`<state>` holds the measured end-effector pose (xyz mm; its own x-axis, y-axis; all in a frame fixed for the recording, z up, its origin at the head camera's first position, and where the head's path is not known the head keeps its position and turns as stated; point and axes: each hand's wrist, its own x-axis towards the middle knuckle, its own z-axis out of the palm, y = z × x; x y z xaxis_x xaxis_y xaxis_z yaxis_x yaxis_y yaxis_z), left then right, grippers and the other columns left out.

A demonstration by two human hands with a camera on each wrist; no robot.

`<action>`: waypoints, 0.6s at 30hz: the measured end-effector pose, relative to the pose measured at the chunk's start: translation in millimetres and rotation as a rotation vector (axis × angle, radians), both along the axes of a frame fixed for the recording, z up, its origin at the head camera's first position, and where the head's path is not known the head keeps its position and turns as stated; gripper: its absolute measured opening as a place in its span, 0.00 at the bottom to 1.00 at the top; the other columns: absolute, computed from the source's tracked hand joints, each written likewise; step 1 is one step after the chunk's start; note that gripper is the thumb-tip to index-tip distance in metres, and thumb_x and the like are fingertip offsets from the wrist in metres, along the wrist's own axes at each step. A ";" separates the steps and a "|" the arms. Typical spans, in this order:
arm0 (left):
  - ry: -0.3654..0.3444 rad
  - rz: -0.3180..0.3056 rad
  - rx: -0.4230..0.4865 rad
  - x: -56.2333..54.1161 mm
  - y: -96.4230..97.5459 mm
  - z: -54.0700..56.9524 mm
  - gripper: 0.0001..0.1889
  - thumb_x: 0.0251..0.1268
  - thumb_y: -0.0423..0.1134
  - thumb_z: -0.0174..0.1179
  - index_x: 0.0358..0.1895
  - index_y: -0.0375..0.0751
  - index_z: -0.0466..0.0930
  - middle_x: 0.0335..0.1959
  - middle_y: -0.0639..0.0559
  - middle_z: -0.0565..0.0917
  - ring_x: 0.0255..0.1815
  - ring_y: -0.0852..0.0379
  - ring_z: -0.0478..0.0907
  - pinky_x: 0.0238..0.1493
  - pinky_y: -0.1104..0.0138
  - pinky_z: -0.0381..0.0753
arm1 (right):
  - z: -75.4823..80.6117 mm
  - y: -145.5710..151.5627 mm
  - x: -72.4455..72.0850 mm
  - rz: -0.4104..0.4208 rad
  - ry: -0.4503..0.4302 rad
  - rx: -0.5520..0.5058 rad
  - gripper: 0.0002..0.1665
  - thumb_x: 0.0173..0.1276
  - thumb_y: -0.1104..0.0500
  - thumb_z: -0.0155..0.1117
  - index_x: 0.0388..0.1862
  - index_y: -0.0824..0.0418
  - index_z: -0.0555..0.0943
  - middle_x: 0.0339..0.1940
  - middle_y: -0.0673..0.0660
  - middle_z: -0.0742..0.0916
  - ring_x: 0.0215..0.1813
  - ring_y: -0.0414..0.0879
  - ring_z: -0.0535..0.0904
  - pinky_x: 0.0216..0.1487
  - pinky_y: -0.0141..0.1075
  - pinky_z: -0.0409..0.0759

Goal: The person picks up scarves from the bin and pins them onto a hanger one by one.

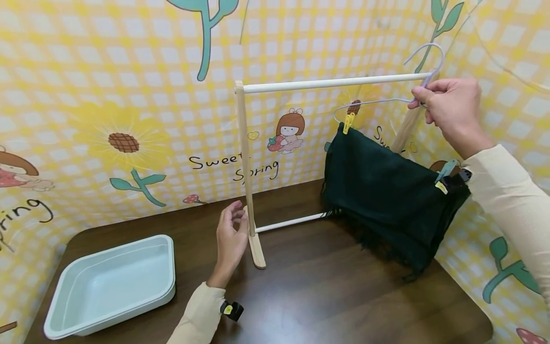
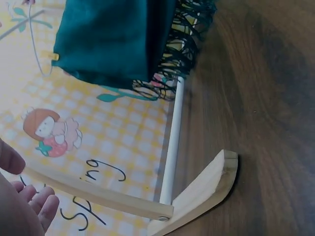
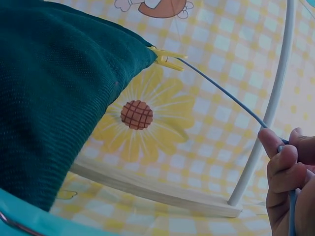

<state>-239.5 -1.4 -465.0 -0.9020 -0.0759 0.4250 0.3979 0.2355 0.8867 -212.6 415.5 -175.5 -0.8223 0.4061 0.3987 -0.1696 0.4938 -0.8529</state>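
My right hand [image 1: 455, 107] pinches the neck of a thin pale wire clothes hanger [image 1: 378, 101] at the right end of the rack's top rail. Its hook stands above the rail; I cannot tell whether they touch. A dark green fringed scarf [image 1: 386, 191] hangs from the hanger, held by a yellow clothespin [image 1: 349, 123] at the left and a teal clothespin [image 1: 448, 169] at the right. My left hand [image 1: 232, 234] is beside the left post of the wooden drying rack [image 1: 245, 157], fingers loosely bent around nothing. In the left wrist view its fingers [image 2: 47, 204] are apart from the post.
A pale blue plastic basin [image 1: 167, 267] stands on the left of the brown table [image 1: 301, 296]. The rack's foot [image 1: 258, 253] and white lower bar [image 1: 292, 222] are near the table's middle. Yellow checked cloth [image 1: 86, 57] covers the walls behind and at the right.
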 end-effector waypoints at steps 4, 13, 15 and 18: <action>-0.003 0.034 0.005 -6.2 -1.7 -6.8 0.20 0.72 0.31 0.59 0.65 0.34 0.75 0.59 0.39 0.80 0.54 0.45 0.82 0.55 0.66 0.79 | 2.1 -1.4 -1.8 0.013 -0.008 0.005 0.07 0.64 0.51 0.74 0.33 0.52 0.91 0.21 0.44 0.90 0.09 0.42 0.72 0.12 0.28 0.66; 0.095 0.004 0.026 -22.9 -4.8 -8.3 0.25 0.71 0.39 0.64 0.67 0.33 0.76 0.58 0.38 0.82 0.58 0.42 0.83 0.57 0.54 0.83 | 6.9 -6.2 -12.3 0.022 0.002 0.044 0.11 0.65 0.49 0.72 0.36 0.56 0.91 0.21 0.43 0.89 0.10 0.41 0.71 0.13 0.27 0.66; 0.106 0.034 0.015 -25.5 -5.5 -9.1 0.23 0.70 0.37 0.65 0.66 0.34 0.78 0.55 0.39 0.85 0.54 0.43 0.84 0.52 0.62 0.85 | 6.9 -8.2 -16.3 0.034 0.000 0.045 0.12 0.65 0.49 0.73 0.36 0.56 0.91 0.22 0.44 0.90 0.10 0.42 0.71 0.13 0.28 0.66; 0.091 0.080 0.005 -26.4 -6.2 -11.3 0.21 0.67 0.33 0.66 0.63 0.34 0.81 0.49 0.40 0.87 0.50 0.43 0.86 0.46 0.72 0.82 | 4.2 -9.7 -19.9 0.026 -0.011 0.059 0.11 0.65 0.49 0.73 0.35 0.56 0.91 0.21 0.45 0.89 0.10 0.43 0.71 0.13 0.29 0.65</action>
<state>-265.9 -7.6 -476.4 -0.8506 -0.1481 0.5045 0.4573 0.2649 0.8489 -232.5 405.8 -171.3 -0.8368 0.3607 0.4119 -0.1734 0.5390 -0.8243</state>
